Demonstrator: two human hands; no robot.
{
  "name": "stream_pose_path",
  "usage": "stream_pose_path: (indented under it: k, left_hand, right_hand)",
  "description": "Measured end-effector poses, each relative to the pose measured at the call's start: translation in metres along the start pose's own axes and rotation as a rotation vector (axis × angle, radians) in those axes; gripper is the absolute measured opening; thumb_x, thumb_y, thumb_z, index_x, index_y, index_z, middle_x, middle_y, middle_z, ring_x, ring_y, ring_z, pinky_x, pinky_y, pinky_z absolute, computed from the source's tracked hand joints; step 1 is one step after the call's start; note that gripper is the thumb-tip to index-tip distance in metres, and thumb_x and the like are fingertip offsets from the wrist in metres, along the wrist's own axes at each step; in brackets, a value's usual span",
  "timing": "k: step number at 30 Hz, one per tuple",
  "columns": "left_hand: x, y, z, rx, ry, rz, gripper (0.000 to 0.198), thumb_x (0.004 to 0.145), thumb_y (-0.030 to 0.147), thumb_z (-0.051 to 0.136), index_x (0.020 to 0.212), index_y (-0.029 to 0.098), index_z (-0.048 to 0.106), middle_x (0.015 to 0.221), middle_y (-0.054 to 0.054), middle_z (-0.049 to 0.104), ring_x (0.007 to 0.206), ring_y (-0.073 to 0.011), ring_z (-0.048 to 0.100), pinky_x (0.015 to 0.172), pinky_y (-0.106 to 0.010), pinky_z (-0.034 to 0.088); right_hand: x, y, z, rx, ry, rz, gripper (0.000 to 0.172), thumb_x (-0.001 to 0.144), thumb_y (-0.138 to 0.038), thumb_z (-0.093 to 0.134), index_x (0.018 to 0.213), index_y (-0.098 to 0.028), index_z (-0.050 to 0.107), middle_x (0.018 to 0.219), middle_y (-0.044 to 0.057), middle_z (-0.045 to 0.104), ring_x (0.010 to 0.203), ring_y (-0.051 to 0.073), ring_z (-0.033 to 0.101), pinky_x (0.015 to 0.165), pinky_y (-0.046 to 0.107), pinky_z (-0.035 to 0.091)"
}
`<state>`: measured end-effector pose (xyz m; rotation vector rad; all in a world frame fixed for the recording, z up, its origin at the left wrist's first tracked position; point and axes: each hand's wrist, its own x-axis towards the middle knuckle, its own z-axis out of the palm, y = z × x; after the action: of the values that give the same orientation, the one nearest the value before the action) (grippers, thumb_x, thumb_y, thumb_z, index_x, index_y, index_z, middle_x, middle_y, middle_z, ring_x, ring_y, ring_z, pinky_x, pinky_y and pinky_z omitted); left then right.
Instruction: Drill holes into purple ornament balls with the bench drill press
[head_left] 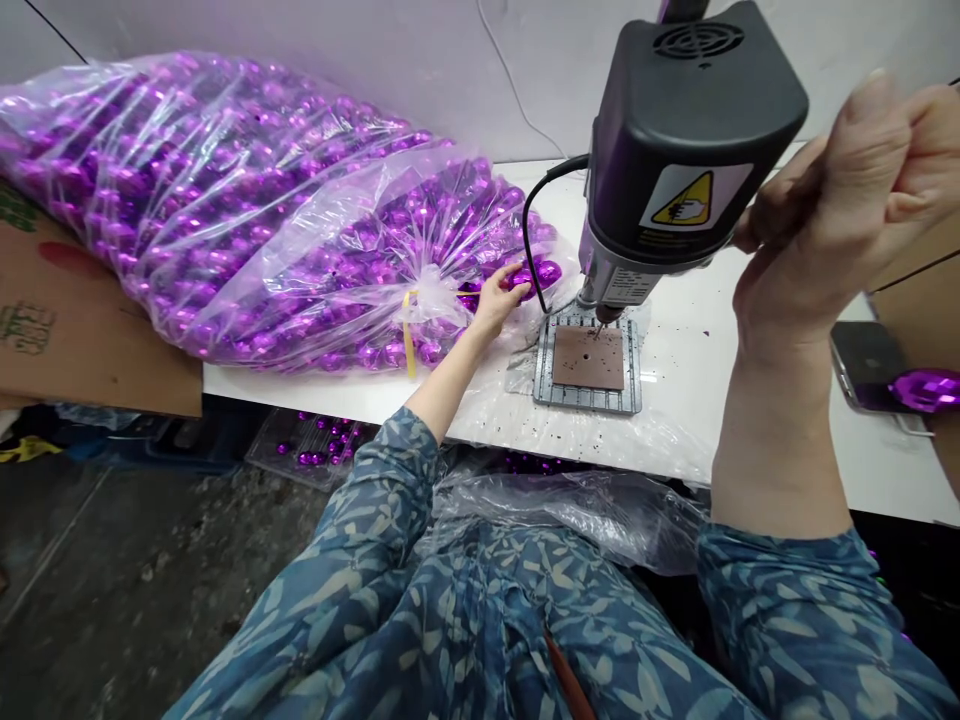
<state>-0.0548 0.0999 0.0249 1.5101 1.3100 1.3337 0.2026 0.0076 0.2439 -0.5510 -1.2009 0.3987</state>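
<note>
- Blue leaf-print sleeves (360, 520) fill the near view; your right hand (832, 210) curls beside the bench drill (686, 130), its grip empty as far as shows.
- Your left hand (495, 300) grips a purple bauble (547, 273) at the fingertips, near the metal jig (587, 400).
- (Shiny surface: a loose grip could let it roll across the bench (705, 400).)
</note>
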Motion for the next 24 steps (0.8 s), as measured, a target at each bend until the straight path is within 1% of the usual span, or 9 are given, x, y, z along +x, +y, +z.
stream_pose_path:
  k: [3,5,6,7,9,12,15,20,24]
  left_hand:
    - [-0.03,0.02,-0.024,-0.264,0.149,-0.224,0.046,0.091,0.043,0.088,0.128,0.029,0.066,0.114,-0.004,0.08,0.105,-0.0189,0.079,0.094,-0.035,0.066]
    - [-0.055,0.037,-0.037,-0.472,0.232,-0.263,0.051,0.084,0.047,0.094,0.121,0.03,0.063,0.112,-0.001,0.079,0.107,-0.0181,0.079,0.098,-0.033,0.065]
    - [-0.068,0.046,-0.041,-0.57,0.233,-0.287,0.052,0.081,0.046,0.096,0.117,0.029,0.063,0.111,0.0,0.079,0.108,-0.0183,0.079,0.1,-0.034,0.065]
    - [-0.081,0.054,-0.043,-0.65,0.203,-0.326,0.052,0.079,0.044,0.098,0.114,0.028,0.063,0.111,-0.001,0.079,0.11,-0.019,0.078,0.102,-0.035,0.064]
    - [-0.105,0.067,-0.042,-0.733,0.089,-0.435,0.05,0.077,0.038,0.099,0.112,0.026,0.065,0.112,-0.004,0.08,0.111,-0.0213,0.078,0.104,-0.038,0.064]
    - [-0.128,0.077,-0.029,-0.735,-0.067,-0.526,0.055,0.074,0.028,0.098,0.12,0.024,0.07,0.118,-0.007,0.081,0.114,-0.0242,0.078,0.104,-0.04,0.063]
    - [-0.132,0.073,-0.008,-0.716,-0.135,-0.493,0.059,0.074,0.028,0.097,0.126,0.024,0.07,0.124,-0.006,0.081,0.116,-0.0236,0.078,0.106,-0.041,0.062]
    - [-0.116,0.05,0.028,-0.59,-0.193,-0.351,0.067,0.074,0.045,0.104,0.126,0.025,0.066,0.117,-0.005,0.083,0.114,-0.0224,0.079,0.112,-0.044,0.058]
    - [-0.108,0.034,0.043,-0.406,-0.242,-0.196,0.068,0.076,0.055,0.102,0.124,0.025,0.064,0.116,-0.007,0.083,0.116,-0.0253,0.078,0.112,-0.047,0.057]
  right_hand:
    - [-0.001,-0.002,-0.001,-0.008,0.0,0.014,0.074,0.073,-0.076,0.077,0.066,-0.024,0.026,0.046,-0.008,0.037,0.038,0.005,0.033,0.04,0.032,0.02]
    - [-0.002,-0.002,0.0,-0.023,0.008,0.027,0.072,0.075,-0.075,0.076,0.066,-0.023,0.027,0.047,-0.007,0.038,0.04,0.006,0.035,0.042,0.032,0.022]
    - [-0.003,-0.002,0.0,-0.032,0.01,0.033,0.072,0.075,-0.076,0.075,0.065,-0.023,0.027,0.047,-0.007,0.038,0.04,0.006,0.036,0.043,0.032,0.022]
    - [-0.003,-0.002,0.0,-0.035,0.012,0.036,0.072,0.075,-0.077,0.075,0.065,-0.023,0.027,0.047,-0.007,0.037,0.04,0.006,0.036,0.043,0.033,0.022]
    - [-0.003,-0.002,0.001,-0.027,0.016,0.038,0.073,0.072,-0.079,0.074,0.066,-0.024,0.027,0.047,-0.008,0.035,0.039,0.006,0.035,0.043,0.034,0.021]
    - [-0.002,-0.003,0.002,-0.03,0.021,0.041,0.072,0.07,-0.079,0.074,0.068,-0.025,0.027,0.047,-0.008,0.033,0.039,0.007,0.035,0.042,0.033,0.02]
    - [-0.002,-0.003,0.002,-0.056,0.017,0.028,0.069,0.073,-0.077,0.072,0.068,-0.025,0.027,0.048,-0.008,0.035,0.04,0.006,0.036,0.043,0.032,0.021]
    - [-0.003,-0.002,0.0,-0.056,0.009,0.037,0.07,0.073,-0.077,0.071,0.07,-0.024,0.027,0.048,-0.009,0.035,0.04,0.005,0.037,0.041,0.029,0.022]
    - [-0.005,-0.004,-0.001,-0.072,-0.018,0.02,0.065,0.078,-0.074,0.068,0.071,-0.022,0.029,0.05,-0.01,0.035,0.041,0.003,0.038,0.041,0.025,0.025]
